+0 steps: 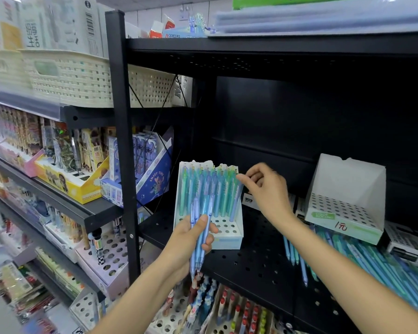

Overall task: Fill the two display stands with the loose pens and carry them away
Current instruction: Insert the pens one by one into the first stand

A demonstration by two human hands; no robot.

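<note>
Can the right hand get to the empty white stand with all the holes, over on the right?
Probably yes. The right hand is busy at the pen-filled white cardboard stand, and the empty white cardboard stand with holes sits on the same black perforated shelf just to its right, with nothing between them.

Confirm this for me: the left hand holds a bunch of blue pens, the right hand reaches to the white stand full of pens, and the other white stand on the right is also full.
One thing is wrong. In the head view, the white cardboard display stand on the right is empty: its holes are bare. The left hand does hold a bunch of light blue plastic pens, and the right hand reaches to the pen-filled white stand.
</note>
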